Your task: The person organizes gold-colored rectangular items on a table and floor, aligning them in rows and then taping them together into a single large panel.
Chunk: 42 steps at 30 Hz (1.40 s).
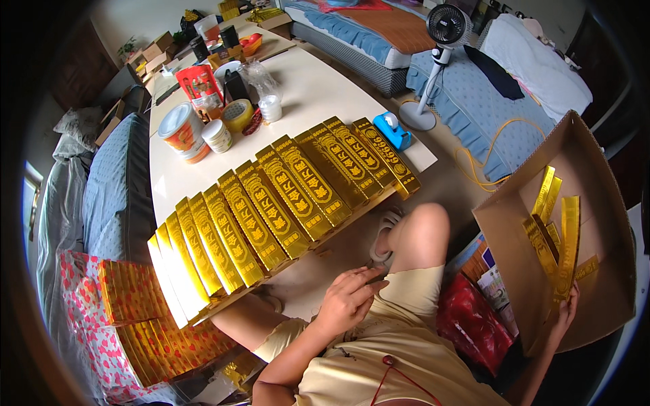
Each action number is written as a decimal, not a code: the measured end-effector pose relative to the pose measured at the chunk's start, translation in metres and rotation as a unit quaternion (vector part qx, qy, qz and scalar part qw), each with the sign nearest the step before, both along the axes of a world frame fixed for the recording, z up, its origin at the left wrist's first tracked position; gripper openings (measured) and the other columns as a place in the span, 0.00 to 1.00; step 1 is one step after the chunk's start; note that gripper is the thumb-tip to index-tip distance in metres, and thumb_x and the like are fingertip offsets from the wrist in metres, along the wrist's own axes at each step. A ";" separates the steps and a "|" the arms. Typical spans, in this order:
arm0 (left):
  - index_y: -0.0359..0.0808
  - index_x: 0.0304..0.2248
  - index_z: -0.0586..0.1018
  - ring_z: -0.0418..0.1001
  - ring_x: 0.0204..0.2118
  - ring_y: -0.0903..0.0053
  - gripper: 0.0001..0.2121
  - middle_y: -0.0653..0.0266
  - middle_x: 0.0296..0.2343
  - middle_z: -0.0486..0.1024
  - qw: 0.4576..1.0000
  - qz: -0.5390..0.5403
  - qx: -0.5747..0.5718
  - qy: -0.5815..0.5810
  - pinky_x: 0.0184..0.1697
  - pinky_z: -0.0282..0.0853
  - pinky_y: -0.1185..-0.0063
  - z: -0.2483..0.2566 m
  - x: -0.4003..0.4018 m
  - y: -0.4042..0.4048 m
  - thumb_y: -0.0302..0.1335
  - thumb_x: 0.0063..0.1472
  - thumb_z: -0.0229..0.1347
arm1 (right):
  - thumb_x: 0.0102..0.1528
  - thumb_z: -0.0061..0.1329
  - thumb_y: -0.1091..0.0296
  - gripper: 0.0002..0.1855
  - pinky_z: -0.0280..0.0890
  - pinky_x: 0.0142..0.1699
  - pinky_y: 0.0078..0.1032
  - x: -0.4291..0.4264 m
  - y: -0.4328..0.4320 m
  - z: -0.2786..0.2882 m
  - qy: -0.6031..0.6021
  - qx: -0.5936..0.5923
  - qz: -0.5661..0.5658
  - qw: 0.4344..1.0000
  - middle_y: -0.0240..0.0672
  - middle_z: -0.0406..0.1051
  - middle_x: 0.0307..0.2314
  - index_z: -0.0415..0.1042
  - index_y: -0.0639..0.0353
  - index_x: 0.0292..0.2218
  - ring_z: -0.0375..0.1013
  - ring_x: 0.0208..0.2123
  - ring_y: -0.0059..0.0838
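My right hand [570,305], at the far right, grips the lower end of a flat gold paper strip box [567,243]. It is inside a cardboard box [513,203]. Several more gold strips [541,241] lie loosely in that box. Above my lap hovers my left hand [350,297], its fingers bent and a little apart, with nothing seen in it. Before me, a row of long gold boxes [244,228] with printed characters lines the table's front edge. Strong glare whitens those at the left end [172,284].
On the white table [325,91] stand a blue tape dispenser [392,131], a tape roll [237,115] and a large tub [184,133]. A heart-patterned plastic bag [86,314] with gold packs stands lower left. A fan [417,114] and a yellow cord [475,158] are at right.
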<state>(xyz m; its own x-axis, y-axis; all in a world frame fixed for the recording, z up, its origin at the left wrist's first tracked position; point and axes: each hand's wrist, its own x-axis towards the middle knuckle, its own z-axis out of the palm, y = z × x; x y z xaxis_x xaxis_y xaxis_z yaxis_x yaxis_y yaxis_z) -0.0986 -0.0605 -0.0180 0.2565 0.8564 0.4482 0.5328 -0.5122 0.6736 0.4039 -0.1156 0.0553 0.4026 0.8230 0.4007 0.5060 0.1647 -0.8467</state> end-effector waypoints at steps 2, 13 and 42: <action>0.38 0.39 0.81 0.73 0.46 0.66 0.19 0.61 0.45 0.75 1.000 0.000 0.002 -0.010 0.51 0.67 0.71 0.003 0.001 -0.002 0.16 0.44 0.56 | 0.59 0.42 0.60 0.22 0.57 0.57 0.36 -0.021 0.006 -0.003 0.176 0.018 0.075 0.981 0.39 0.63 0.49 0.65 0.65 0.50 0.62 0.53 0.36; 0.33 0.36 0.80 0.74 0.44 0.63 0.17 0.54 0.41 0.76 0.956 0.273 0.107 0.015 0.47 0.68 0.71 0.020 -0.062 -0.070 0.09 0.45 0.50 | 0.56 0.42 0.62 0.25 0.58 0.58 0.39 -0.298 0.202 -0.061 0.311 0.029 0.379 0.871 0.40 0.65 0.47 0.59 0.64 0.52 0.65 0.50 0.34; 0.28 0.40 0.73 0.69 0.46 0.75 0.10 0.59 0.43 0.69 0.754 0.600 0.188 -0.190 0.53 0.65 0.77 0.007 -0.162 -0.162 0.15 0.63 0.43 | 0.53 0.52 0.65 0.23 0.59 0.51 0.40 -0.372 0.264 -0.046 -0.292 0.082 0.246 0.921 0.39 0.65 0.42 0.68 0.54 0.51 0.63 0.46 0.44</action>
